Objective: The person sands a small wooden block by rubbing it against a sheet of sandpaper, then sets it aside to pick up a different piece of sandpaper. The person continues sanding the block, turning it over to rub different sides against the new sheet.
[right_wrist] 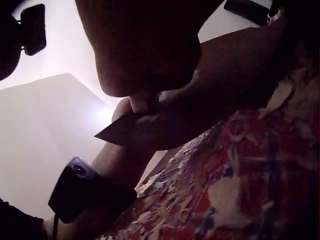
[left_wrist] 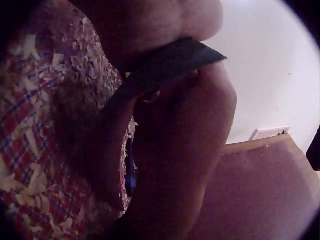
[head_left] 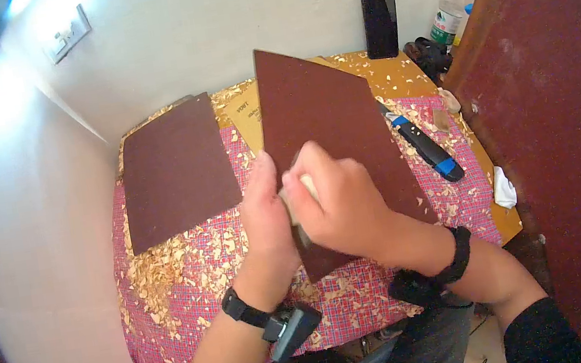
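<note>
Sandpaper sheet (head_left: 322, 113), dark brown, thin and straight-edged, stands tilted at the frame's centre, with the left hand (head_left: 265, 211) along its left edge, apparently to brace it; that hand's fingers are mostly hidden, so its closure cannot be told. Right hand (head_left: 346, 203) curls tightly around a small pale piece (head_left: 309, 185), apparently wooden, near the sheet's lower left, probably for controlled pressure. Curled, flaky shavings (head_left: 158, 273) litter the checked cloth (head_left: 370, 308) at lower left and centre.
</note>
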### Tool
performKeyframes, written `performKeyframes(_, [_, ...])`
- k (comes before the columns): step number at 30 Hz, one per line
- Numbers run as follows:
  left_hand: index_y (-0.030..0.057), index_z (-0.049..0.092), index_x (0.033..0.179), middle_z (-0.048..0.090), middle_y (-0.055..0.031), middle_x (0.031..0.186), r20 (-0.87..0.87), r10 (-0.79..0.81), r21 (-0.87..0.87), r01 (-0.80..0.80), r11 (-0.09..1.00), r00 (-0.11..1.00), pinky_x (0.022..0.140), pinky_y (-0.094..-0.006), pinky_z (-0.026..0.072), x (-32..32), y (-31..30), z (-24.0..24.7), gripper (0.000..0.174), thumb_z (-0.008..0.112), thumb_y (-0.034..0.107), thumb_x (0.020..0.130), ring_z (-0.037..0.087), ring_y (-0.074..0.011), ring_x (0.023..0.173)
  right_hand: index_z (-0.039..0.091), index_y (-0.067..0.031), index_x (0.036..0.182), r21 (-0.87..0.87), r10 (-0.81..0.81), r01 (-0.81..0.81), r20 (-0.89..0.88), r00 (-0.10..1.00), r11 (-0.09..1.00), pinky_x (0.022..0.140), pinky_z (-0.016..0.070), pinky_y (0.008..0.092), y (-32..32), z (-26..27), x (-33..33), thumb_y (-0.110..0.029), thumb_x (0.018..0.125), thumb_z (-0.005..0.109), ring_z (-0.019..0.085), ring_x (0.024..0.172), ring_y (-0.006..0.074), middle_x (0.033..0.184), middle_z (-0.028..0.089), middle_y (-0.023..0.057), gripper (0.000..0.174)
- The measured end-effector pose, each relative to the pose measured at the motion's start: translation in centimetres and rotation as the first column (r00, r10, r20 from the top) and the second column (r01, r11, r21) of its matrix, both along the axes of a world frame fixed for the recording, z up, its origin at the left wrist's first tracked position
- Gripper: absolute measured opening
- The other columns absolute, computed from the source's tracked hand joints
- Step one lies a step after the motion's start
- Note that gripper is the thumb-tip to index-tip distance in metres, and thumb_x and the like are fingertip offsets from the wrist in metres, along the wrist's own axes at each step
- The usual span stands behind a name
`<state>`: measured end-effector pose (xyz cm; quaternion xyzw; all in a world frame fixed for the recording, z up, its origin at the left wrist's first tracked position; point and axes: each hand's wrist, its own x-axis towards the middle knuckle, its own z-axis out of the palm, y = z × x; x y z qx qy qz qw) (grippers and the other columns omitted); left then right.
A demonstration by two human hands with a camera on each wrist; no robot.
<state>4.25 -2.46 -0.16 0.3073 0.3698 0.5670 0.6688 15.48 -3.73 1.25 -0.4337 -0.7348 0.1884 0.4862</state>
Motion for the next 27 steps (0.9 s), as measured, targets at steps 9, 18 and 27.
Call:
performKeyframes(9, [0.0054,0.058,0.115,0.064,-0.0074,0.103,0.246,0.021,0.044,-0.032,0.998,0.969,0.086,-0.0333,0.0496,0.3,-0.6,0.5,0.041,0.035,0.037,0.103,0.062,-0.0195,0.092,0.045,-0.0003,0.086,-0.034,-0.006,0.005,-0.048,0.999,0.999,0.055,0.0484,0.0526,-0.7,0.1,-0.5,-0.014,0.089,0.055,0.062,0.062,0.0434,0.065,0.060,0.0214,0.017])
performKeyframes(18, [0.0050,0.056,0.117,0.063,-0.0089,0.107,0.090,0.095,0.046,-0.099,0.994,0.991,0.089,-0.0342,0.0492,0.2,-0.5,0.7,0.039,0.036,0.035,0.103,0.061,-0.0200,0.098,0.045,-0.0004,0.085,0.040,-0.009,0.009,0.020,1.000,0.999,0.054,0.0482,0.0523,0.1,0.4,-0.6,-0.014,0.088,0.055,0.062,0.062,0.0428,0.064,0.060,0.0215,0.017])
performKeyframes(27, [0.0075,0.056,0.116,0.062,-0.0059,0.105,0.080,0.032,0.137,-0.043,0.990,0.996,0.087,-0.0326,0.0491,-1.2,0.7,-0.2,0.038,0.036,0.037,0.103,0.061,-0.0183,0.096,0.046,-0.0002,0.086,-0.087,0.106,-0.106,-0.005,0.994,0.990,0.055,0.0487,0.0528,-1.2,-0.4,-0.5,-0.015,0.089,0.055,0.061,0.061,0.0444,0.064,0.060,0.0209,0.017])
